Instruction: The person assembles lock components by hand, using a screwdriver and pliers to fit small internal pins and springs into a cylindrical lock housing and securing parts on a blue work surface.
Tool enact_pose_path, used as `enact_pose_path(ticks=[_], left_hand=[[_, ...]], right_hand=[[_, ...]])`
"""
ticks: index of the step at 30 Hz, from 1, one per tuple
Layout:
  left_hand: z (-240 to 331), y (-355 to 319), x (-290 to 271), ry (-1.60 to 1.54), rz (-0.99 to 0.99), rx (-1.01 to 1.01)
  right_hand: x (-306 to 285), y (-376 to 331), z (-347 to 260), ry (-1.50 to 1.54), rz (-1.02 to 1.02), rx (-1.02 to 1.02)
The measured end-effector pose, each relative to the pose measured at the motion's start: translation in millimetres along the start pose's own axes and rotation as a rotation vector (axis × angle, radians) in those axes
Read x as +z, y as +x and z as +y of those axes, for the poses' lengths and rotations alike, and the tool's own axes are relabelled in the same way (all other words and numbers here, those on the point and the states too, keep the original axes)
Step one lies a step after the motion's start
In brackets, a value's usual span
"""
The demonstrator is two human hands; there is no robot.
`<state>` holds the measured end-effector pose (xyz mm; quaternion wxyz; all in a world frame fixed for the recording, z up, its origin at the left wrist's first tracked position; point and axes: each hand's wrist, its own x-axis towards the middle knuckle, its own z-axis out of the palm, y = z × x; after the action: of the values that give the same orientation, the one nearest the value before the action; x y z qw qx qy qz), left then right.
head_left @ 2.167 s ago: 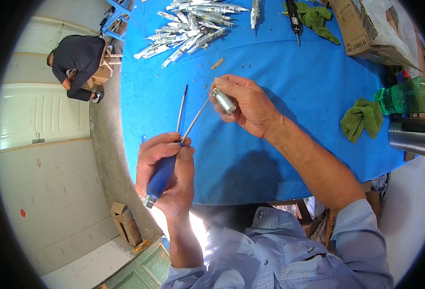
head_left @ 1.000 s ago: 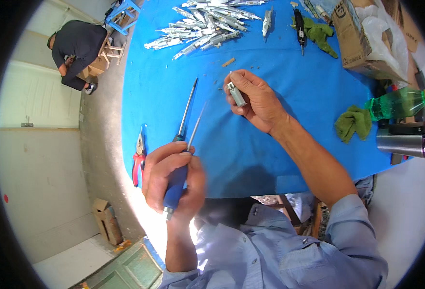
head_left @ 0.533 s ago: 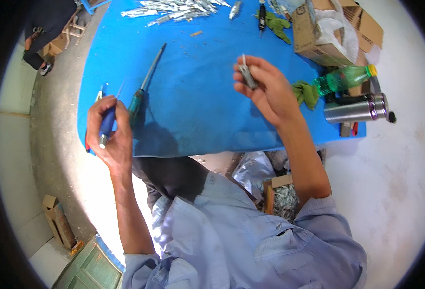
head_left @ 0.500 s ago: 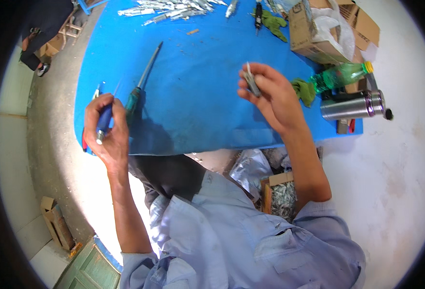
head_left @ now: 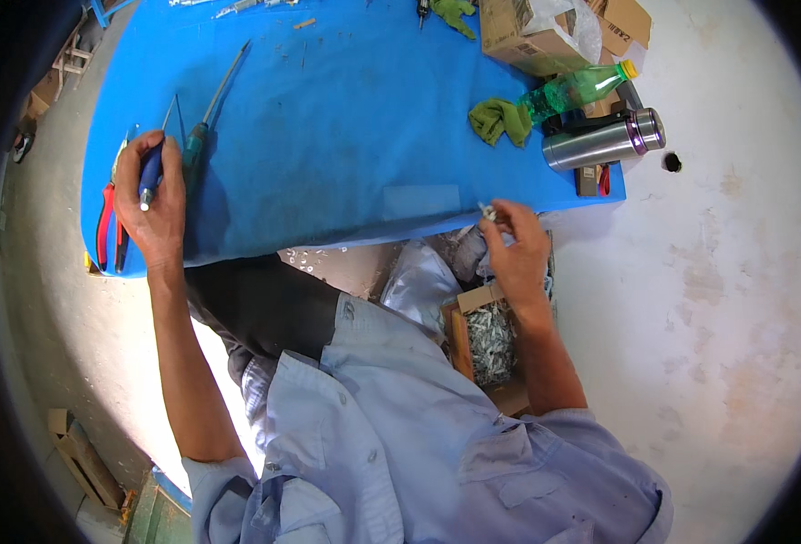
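Right hand (head_left: 520,247) pinches a small metal part (head_left: 488,212) in closed fingers just off the bench (head_left: 346,136) edge above the open parts box (head_left: 487,340), so it may slip; left hand (head_left: 151,195) gripping blue-handled tool (head_left: 149,174) could knock the red pliers (head_left: 106,227) off

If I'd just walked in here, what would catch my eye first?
Most likely the bright blue table, which fills the top of the view. At its left edge the left hand grips a blue-handled tool beside red pliers. At the table's near right edge the right hand pinches a small metal part, above a box of metal pieces.
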<state>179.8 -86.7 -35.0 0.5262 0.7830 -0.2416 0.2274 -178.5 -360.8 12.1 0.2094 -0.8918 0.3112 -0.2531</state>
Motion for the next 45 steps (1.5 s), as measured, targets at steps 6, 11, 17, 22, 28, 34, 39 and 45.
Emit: enact_pose_path(ticks=[6,11,17,22,28,34,39,45], left_hand=[[-0.5,-2.1,-4.8,-0.027,-0.025,-0.108],[-6.6,-2.5,1.4,-0.076,-0.003,-0.141],[-0.4,-2.0,-1.9,-0.131,0.023,-0.17],[6.8,-0.2,-3.1,-0.054,0.027,-0.124],[-4.7,-2.6,-4.6,-0.043,-0.034,-0.248],[-10.3,-3.6,-5.9,-0.074,-0.056,-0.261],[-7.2,-3.8,-5.2,-0.086,-0.037,-0.19],[2.4,-2.0,-2.0,-0.086,-0.002,-0.147]], right_hand=[[-14.1,20.1,-19.6,0.015,0.287,-0.067],[-8.0,17.4,20.6,-0.174,0.085,-0.181],[-15.2,27.1,-5.0,0.019,0.289,-0.104],[-6.7,20.0,17.2,-0.047,0.084,0.028],[-18.6,16.6,26.8,0.826,0.072,0.547],[-20.7,-0.8,17.7,1.404,-0.104,0.789],[-17.8,-4.0,13.3,1.507,-0.176,0.8],[-15.3,-4.7,14.2,1.378,-0.105,0.799]])
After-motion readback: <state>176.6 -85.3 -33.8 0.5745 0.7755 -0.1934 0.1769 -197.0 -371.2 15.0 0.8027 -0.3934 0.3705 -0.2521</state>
